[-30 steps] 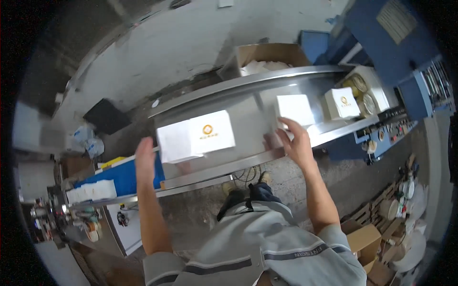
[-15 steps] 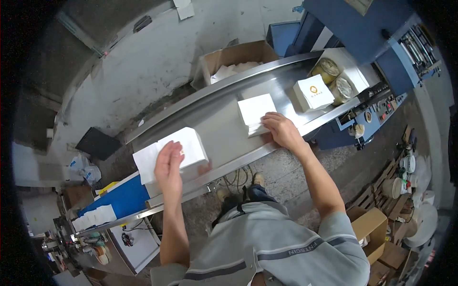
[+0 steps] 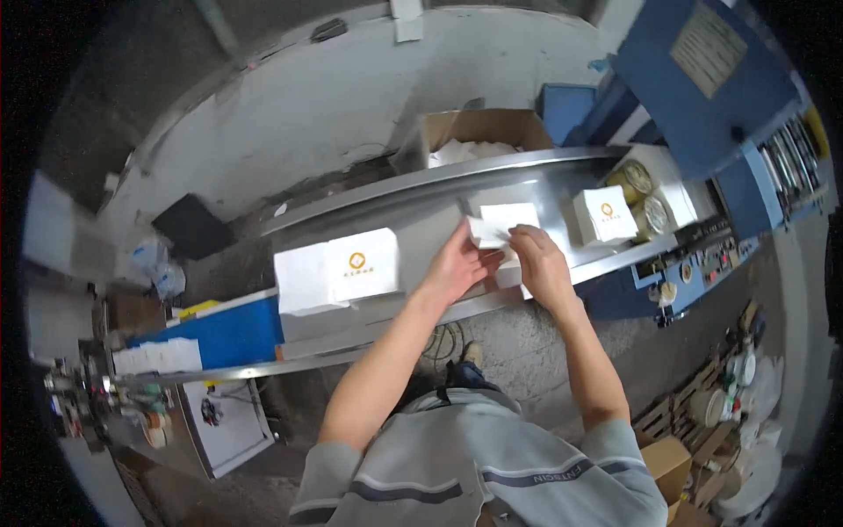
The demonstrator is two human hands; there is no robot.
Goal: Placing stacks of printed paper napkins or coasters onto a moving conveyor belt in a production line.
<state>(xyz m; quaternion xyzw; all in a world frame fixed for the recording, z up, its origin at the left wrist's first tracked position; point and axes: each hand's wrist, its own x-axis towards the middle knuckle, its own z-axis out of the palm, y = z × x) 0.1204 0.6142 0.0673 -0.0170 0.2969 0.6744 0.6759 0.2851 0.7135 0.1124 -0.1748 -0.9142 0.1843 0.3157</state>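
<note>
Over the metal conveyor trough, both my hands hold a small bunch of white paper napkins [image 3: 488, 233], lifted and a little tilted. My left hand [image 3: 455, 265] has its thumb on the near left edge and its fingers curled below. My right hand [image 3: 544, 268] pinches the other side; its fingertips partly hide the paper. Just behind lies a white napkin stack [image 3: 514, 213], half covered by the hands. To the left sit two touching stacks: a plain one [image 3: 307, 277] and one with an orange emblem [image 3: 376, 250]. Another emblem-printed stack [image 3: 606, 215] stands to the right.
Two round cans [image 3: 652, 215] and a white block stand at the trough's right end, beside blue machinery [image 3: 676, 88]. A cardboard box [image 3: 483, 127] with white paper sits behind the metal rim [image 3: 386, 191]. At left, a blue belt [image 3: 233, 327] carries white napkins [image 3: 158, 356].
My left hand has left the left stacks and come right to meet the right hand. Napkins are now lifted between both hands. The view has shifted.
</note>
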